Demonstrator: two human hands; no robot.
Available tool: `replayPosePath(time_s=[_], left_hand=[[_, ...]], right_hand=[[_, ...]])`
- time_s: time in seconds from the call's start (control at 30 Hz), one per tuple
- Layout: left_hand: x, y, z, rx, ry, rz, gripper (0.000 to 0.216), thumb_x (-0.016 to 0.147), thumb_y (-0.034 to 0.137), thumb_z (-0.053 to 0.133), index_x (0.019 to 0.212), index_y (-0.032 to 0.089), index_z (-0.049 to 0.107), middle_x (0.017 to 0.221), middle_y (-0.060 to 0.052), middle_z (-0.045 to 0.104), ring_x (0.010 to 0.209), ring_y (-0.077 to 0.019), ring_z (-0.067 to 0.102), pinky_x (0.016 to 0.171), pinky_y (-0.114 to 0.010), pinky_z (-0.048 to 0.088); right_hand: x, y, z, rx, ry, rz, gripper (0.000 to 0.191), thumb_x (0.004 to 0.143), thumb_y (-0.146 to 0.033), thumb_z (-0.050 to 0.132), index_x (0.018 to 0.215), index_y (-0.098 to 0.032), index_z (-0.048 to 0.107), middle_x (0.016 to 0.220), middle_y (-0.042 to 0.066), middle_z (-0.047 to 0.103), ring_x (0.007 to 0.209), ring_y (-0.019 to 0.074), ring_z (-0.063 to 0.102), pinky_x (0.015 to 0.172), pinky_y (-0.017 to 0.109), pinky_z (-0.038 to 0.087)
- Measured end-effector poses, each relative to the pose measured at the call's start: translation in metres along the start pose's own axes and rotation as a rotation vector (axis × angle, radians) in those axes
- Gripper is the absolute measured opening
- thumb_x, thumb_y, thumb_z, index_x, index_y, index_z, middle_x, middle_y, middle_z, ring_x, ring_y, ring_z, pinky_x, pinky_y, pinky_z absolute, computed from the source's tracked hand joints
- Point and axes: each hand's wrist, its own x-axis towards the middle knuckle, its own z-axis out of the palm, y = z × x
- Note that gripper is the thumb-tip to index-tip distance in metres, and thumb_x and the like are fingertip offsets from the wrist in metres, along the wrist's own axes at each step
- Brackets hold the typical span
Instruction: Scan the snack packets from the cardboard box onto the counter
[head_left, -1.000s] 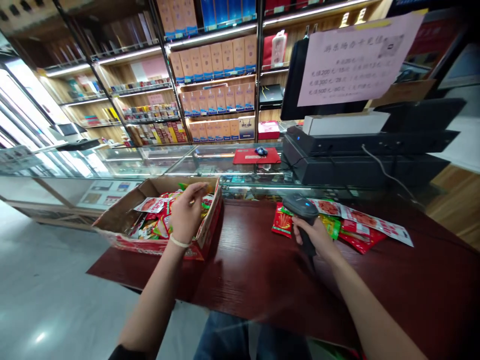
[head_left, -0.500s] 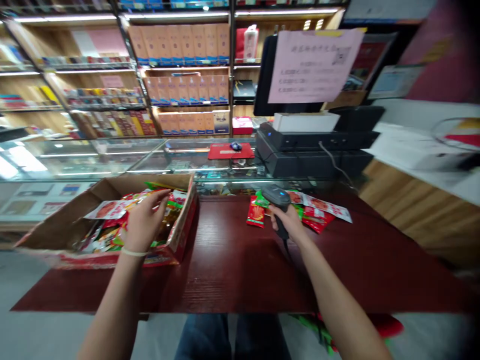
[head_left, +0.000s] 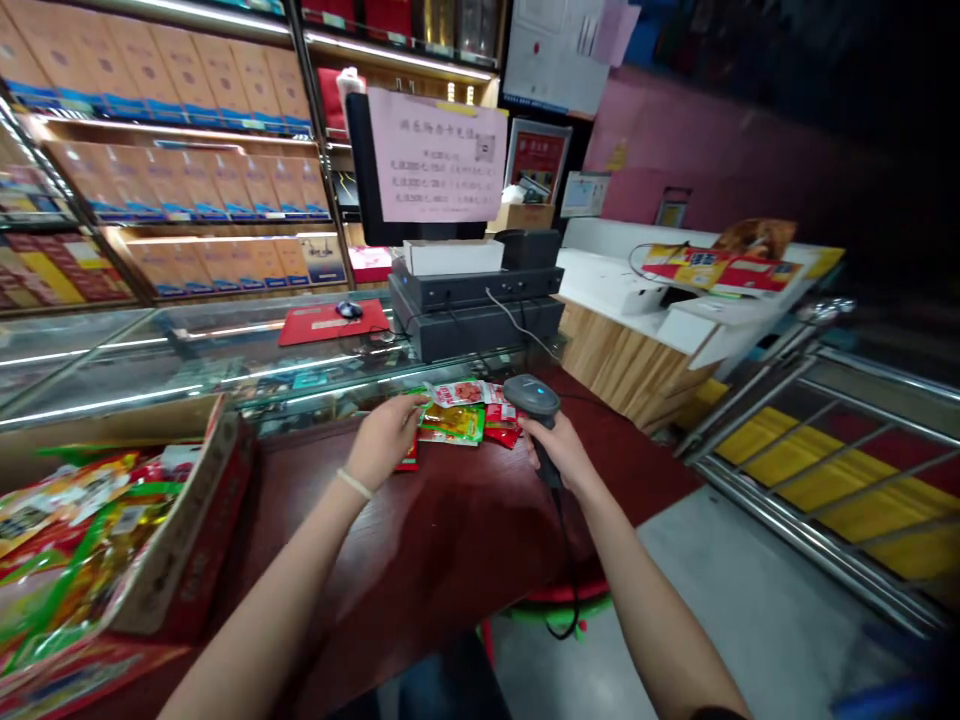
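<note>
No wording can be read for certain. A pink sheet (head_left: 436, 155) taped to the back of the monitor (head_left: 357, 170) at 12 o'clock carries rows of Chinese characters and a QR code (head_left: 486, 150) in its upper right corner, all too blurred to make out. The snack packets (head_left: 452, 420) on the tabletop (head_left: 450, 520), the carton (head_left: 180, 530) at 9 o'clock and the shelf boxes (head_left: 187, 80) at 11 o'clock bear print too small to read.

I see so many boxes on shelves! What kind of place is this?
Most likely a shop's checkout counter: a barcode scanner in the right hand, a till, and shelves of boxed goods.
</note>
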Motion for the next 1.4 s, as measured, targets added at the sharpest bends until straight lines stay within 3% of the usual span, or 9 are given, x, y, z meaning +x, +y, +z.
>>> replayPosePath(time_s=[0.1, 0.27, 0.43, 0.57, 0.77, 0.9, 1.07, 1.13, 1.4], left_hand=[[0.023, 0.000, 0.075, -0.313, -0.031, -0.044, 0.021, 0.070, 0.016, 0.069, 0.087, 0.026, 0.074, 0.096, -0.007, 0.074, 0.095, -0.0274, 0.066, 0.102, -0.039, 0.045], [0.049, 0.004, 0.170, -0.413, -0.189, -0.010, 0.024, 0.067, 0.006, 0.065, 0.084, 0.022, 0.072, 0.099, -0.012, 0.071, 0.105, -0.0273, 0.063, 0.110, -0.040, 0.036], [0.068, -0.001, 0.230, -0.468, -0.222, -0.010, 0.026, 0.064, 0.008, 0.072, 0.087, 0.019, 0.069, 0.112, -0.016, 0.066, 0.125, -0.0298, 0.051, 0.117, -0.043, 0.021], [0.067, -0.011, 0.248, -0.250, -0.149, -0.053, 0.031, 0.068, 0.014, 0.073, 0.099, 0.017, 0.068, 0.125, -0.018, 0.060, 0.131, -0.0337, 0.044, 0.117, -0.048, 0.017], [0.046, -0.002, 0.221, 0.442, -0.298, 0.078, 0.026, 0.090, 0.020, 0.050, 0.114, 0.018, 0.060, 0.115, -0.015, 0.061, 0.112, -0.0286, 0.053, 0.097, -0.044, 0.041], [0.033, 0.002, 0.193, 0.532, -0.259, 0.141, 0.022, 0.090, 0.015, 0.047, 0.103, 0.019, 0.063, 0.106, -0.012, 0.062, 0.101, -0.0261, 0.055, 0.086, -0.039, 0.044], [0.012, -0.007, 0.144, 0.240, -0.298, 0.395, 0.029, 0.086, 0.009, 0.050, 0.104, 0.022, 0.068, 0.103, -0.008, 0.067, 0.101, -0.0224, 0.057, 0.091, -0.038, 0.042], [0.001, -0.011, 0.120, 0.076, -0.213, 0.386, 0.025, 0.089, 0.016, 0.052, 0.105, 0.023, 0.069, 0.102, -0.008, 0.069, 0.100, -0.0221, 0.059, 0.093, -0.039, 0.042], [-0.027, -0.038, 0.039, -0.864, 0.342, -0.297, 0.035, 0.083, 0.042, 0.066, 0.109, 0.018, 0.067, 0.112, -0.005, 0.070, 0.104, -0.0206, 0.063, 0.096, -0.034, 0.046]], right_hand=[[-0.004, 0.005, -0.030, 0.006, 0.048, 0.020, 0.036, 0.071, -0.047, 0.072, 0.082, -0.021, 0.050, 0.048, -0.008, 0.054, 0.031, 0.0101, 0.048, 0.031, 0.019, 0.036], [-0.005, 0.012, -0.065, 0.008, 0.061, 0.006, 0.036, 0.072, -0.047, 0.073, 0.081, -0.021, 0.050, 0.049, -0.007, 0.055, 0.033, 0.0105, 0.049, 0.032, 0.020, 0.037], [-0.003, 0.018, -0.087, 0.053, 0.128, 0.032, 0.037, 0.071, -0.049, 0.074, 0.073, -0.021, 0.050, 0.050, -0.005, 0.055, 0.033, 0.0109, 0.049, 0.032, 0.022, 0.038], [-0.002, 0.021, -0.094, 0.126, 0.159, 0.030, 0.035, 0.071, -0.047, 0.075, 0.071, -0.020, 0.051, 0.050, -0.005, 0.055, 0.033, 0.0104, 0.049, 0.033, 0.022, 0.038], [-0.003, 0.021, -0.091, 0.164, 0.149, 0.017, 0.035, 0.071, -0.045, 0.077, 0.069, -0.020, 0.053, 0.050, -0.004, 0.054, 0.034, 0.0103, 0.048, 0.032, 0.021, 0.037], [-0.006, 0.017, -0.084, 0.115, 0.120, -0.012, 0.035, 0.073, -0.045, 0.076, 0.064, -0.019, 0.054, 0.049, -0.004, 0.055, 0.034, 0.0101, 0.048, 0.033, 0.022, 0.037], [-0.014, 0.008, -0.073, 0.099, 0.076, -0.051, 0.035, 0.074, -0.046, 0.075, 0.066, -0.019, 0.054, 0.049, -0.004, 0.054, 0.034, 0.0093, 0.048, 0.034, 0.021, 0.037], [-0.016, 0.004, -0.064, 0.094, 0.061, -0.057, 0.034, 0.074, -0.045, 0.075, 0.067, -0.019, 0.054, 0.049, -0.004, 0.054, 0.034, 0.0093, 0.048, 0.034, 0.021, 0.037], [-0.006, -0.013, 0.004, 0.057, -0.125, -0.097, 0.037, 0.078, -0.043, 0.072, 0.059, -0.018, 0.054, 0.047, -0.002, 0.054, 0.034, 0.0096, 0.048, 0.035, 0.021, 0.038]])
